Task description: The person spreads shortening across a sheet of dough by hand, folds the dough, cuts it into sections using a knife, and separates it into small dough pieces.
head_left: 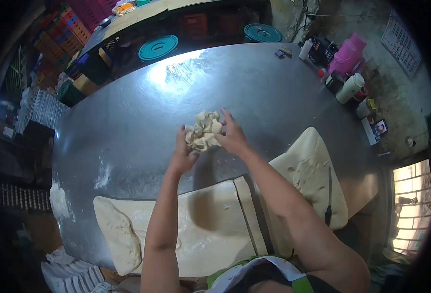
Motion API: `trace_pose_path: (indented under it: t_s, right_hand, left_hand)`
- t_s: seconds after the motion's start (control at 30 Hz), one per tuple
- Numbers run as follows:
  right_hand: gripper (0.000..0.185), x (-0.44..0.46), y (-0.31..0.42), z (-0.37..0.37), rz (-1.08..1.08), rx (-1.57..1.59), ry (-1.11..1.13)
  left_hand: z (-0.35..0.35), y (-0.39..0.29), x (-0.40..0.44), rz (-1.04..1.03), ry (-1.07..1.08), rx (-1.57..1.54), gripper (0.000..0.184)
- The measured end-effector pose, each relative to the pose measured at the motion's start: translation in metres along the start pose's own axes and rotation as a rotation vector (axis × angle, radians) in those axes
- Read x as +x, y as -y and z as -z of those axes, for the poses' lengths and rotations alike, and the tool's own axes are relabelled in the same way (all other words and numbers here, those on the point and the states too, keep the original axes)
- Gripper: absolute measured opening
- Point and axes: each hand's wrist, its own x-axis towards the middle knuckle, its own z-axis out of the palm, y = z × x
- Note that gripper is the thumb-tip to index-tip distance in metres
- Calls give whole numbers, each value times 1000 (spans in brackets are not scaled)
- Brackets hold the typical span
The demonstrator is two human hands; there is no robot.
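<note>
your left hand [183,151] and your right hand [234,136] are apart from each other, clamped from opposite sides on a clump of dough pieces [205,128]. your left fingers and thumb curve around its near left side, and your right fingers and thumb around its right side. the clump is out in front of you, around the middle of the metal worktable [127,107]; whether it is lifted or touches the surface, you cannot tell from this view. a shadow falls below it, across the metal and onto the large dough slab [210,207] near your body. that slab lies flat beneath your left forearm, its left end uneven and ridged. a narrow dough strip [250,215] sits just beside its right edge, with a thin dark line between them. farther right, partly behind your right arm, lies a second dough slab [301,168]; a long knife [329,198] rests on it, dark handle toward you. white flour [59,201] marks the table's left edge. beyond the right far edge stand a pink jug [347,54] and a pale flask [351,88], and two teal lids [158,48] show past the far edge.
</note>
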Motion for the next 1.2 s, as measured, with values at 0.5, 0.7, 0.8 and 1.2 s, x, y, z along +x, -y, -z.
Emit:
trace_pose_path:
  t_s: [0.5, 0.7, 0.8, 1.2]
  right_hand:
    - [24, -15, -10, -74, 275, -449, 3]
    - [29, -45, -3, -17, 198, -214, 89]
    - [24, -64, -70, 35, 105, -173, -181]
    - [20, 100, -96, 28, 114, -874, -296]
  left_hand:
    - [-38, -92, -166, 312, -289, -250, 41]
    - [-27, -94, -231, 393, -237, -276, 34]
    - [-30, -64, -280, 452, -365, -298, 29]
    - [-28, -139, -280, 599, -410, -31, 29]
